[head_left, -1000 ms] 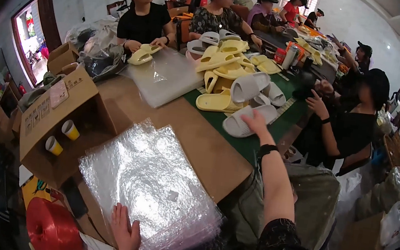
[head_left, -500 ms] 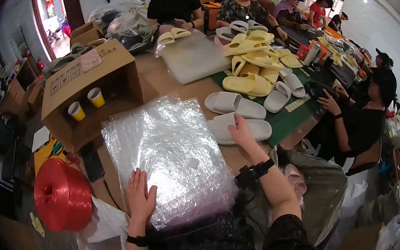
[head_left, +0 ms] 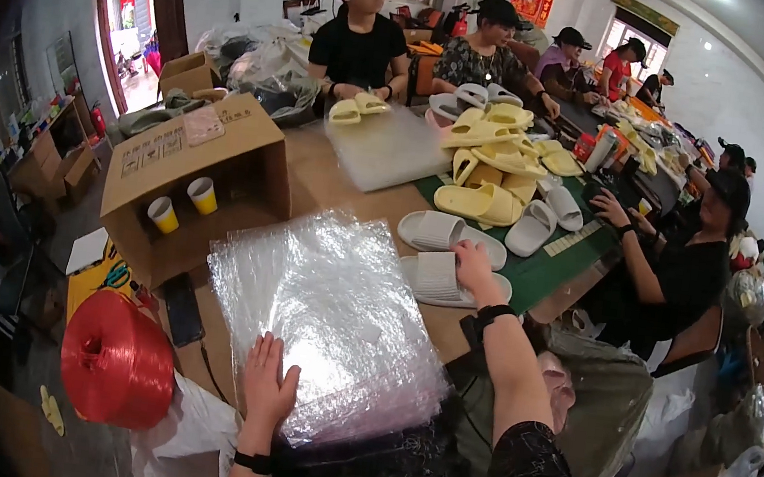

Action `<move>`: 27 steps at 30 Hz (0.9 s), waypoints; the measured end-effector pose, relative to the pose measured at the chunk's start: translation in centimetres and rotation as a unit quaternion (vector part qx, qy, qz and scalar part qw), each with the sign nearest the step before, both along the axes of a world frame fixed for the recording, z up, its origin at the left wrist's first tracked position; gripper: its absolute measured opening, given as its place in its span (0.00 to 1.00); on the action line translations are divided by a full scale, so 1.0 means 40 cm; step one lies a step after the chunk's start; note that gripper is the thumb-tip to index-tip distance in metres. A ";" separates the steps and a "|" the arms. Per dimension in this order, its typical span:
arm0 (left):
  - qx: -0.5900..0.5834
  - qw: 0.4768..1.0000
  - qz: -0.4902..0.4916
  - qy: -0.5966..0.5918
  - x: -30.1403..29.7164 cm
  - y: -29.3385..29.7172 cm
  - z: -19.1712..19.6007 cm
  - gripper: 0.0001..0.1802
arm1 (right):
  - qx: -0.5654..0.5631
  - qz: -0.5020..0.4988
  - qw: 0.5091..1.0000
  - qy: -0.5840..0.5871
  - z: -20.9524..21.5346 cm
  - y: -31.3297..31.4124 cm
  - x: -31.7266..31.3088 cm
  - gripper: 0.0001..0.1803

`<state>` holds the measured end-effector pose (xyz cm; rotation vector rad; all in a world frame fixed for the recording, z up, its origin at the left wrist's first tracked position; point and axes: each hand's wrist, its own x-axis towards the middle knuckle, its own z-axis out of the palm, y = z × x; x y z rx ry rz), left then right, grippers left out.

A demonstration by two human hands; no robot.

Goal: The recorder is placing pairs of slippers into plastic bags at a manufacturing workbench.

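Head view: a stack of clear plastic bags point(head_left: 325, 317) lies on the bench point(head_left: 350, 192) before the person. It looks light, limp and slippery (best pinched at one corner). Left hand point(head_left: 267, 382) rests flat and open on its near edge; right hand point(head_left: 474, 267), just beyond its far corner, grips a white slipper point(head_left: 442, 279).

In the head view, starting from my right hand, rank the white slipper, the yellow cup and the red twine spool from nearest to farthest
From the right hand:
1. White slipper, under the fingers.
2. Yellow cup, far left inside the cardboard box.
3. Red twine spool, lower left by the table corner.
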<state>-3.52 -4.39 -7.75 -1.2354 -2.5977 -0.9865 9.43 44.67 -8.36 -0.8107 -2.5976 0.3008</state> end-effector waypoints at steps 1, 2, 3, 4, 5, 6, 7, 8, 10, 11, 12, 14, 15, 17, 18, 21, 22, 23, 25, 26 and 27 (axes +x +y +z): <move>0.004 1.000 -0.002 0.006 0.001 -0.005 -0.004 0.32 | 0.015 -0.018 1.000 0.009 0.005 -0.011 -0.007 0.18; 0.005 1.000 -0.001 0.009 -0.001 -0.010 -0.008 0.32 | 0.016 -0.017 1.000 0.012 0.021 -0.031 -0.014 0.18; 0.003 1.000 0.000 0.009 -0.002 -0.015 -0.012 0.33 | 0.053 -0.055 0.997 -0.034 0.038 -0.051 -0.012 0.16; 0.002 1.000 -0.001 0.008 -0.001 -0.014 -0.013 0.33 | 0.091 -0.094 0.988 -0.080 0.055 -0.063 -0.005 0.15; -0.002 1.000 -0.001 0.010 0.001 -0.014 -0.013 0.33 | 0.102 -0.108 0.987 -0.059 0.066 -0.066 0.007 0.12; -0.001 1.000 0.000 0.010 -0.002 -0.014 -0.014 0.33 | 0.103 -0.107 0.987 -0.059 0.077 -0.066 0.019 0.12; 0.002 1.000 -0.003 0.012 -0.002 -0.008 -0.015 0.33 | 0.111 -0.148 0.982 -0.037 0.087 -0.057 0.042 0.10; 0.005 1.000 -0.006 0.014 -0.002 -0.002 -0.014 0.33 | 0.119 -0.189 0.975 -0.015 0.095 -0.049 0.065 0.08; 0.008 1.000 -0.011 0.010 -0.004 0.011 -0.007 0.32 | 0.106 -0.190 0.973 0.083 0.123 -0.053 0.114 0.06; 0.007 1.000 -0.012 0.008 -0.004 0.011 -0.005 0.32 | 0.069 -0.184 0.976 0.099 0.162 -0.073 0.128 0.08; 0.011 1.000 -0.011 0.009 0.001 -0.001 0.000 0.32 | 0.035 -0.174 0.977 0.120 0.215 -0.107 0.141 0.10; 0.006 1.000 0.000 -0.004 -0.003 0.006 0.004 0.32 | -0.018 -0.142 0.978 0.151 0.273 -0.175 0.130 0.13; 0.007 1.000 0.001 -0.008 -0.004 0.005 0.003 0.31 | -0.004 -0.111 0.978 0.178 0.294 -0.227 0.114 0.13; 0.006 1.000 0.001 -0.003 -0.002 -0.004 0.008 0.31 | -0.072 -0.047 0.971 0.224 0.333 -0.348 0.072 0.09; 0.004 1.000 0.009 0.003 -0.003 -0.010 0.007 0.31 | -0.097 -0.020 0.969 0.224 0.365 -0.422 0.056 0.09; 0.008 1.000 -0.007 0.001 0.003 0.001 0.015 0.32 | -0.120 0.040 0.969 0.214 0.330 -0.535 0.009 0.11; 0.006 1.000 -0.006 -0.006 0.006 0.003 0.021 0.32 | -0.120 0.048 0.977 0.169 0.321 -0.566 -0.004 0.13; 0.006 1.000 -0.011 -0.003 0.006 0.010 0.021 0.32 | -0.115 0.057 0.979 0.159 0.274 -0.582 -0.023 0.15; -0.001 1.000 -0.013 0.010 0.004 0.012 0.008 0.33 | -0.116 0.091 0.981 0.125 0.170 -0.608 -0.067 0.16; -0.002 1.000 -0.011 0.013 -0.001 0.009 0.002 0.33 | -0.118 0.127 0.981 0.087 0.132 -0.623 -0.082 0.17; -0.003 1.000 -0.004 0.005 -0.006 0.008 -0.005 0.33 | -0.117 0.130 0.981 0.088 0.108 -0.638 -0.089 0.17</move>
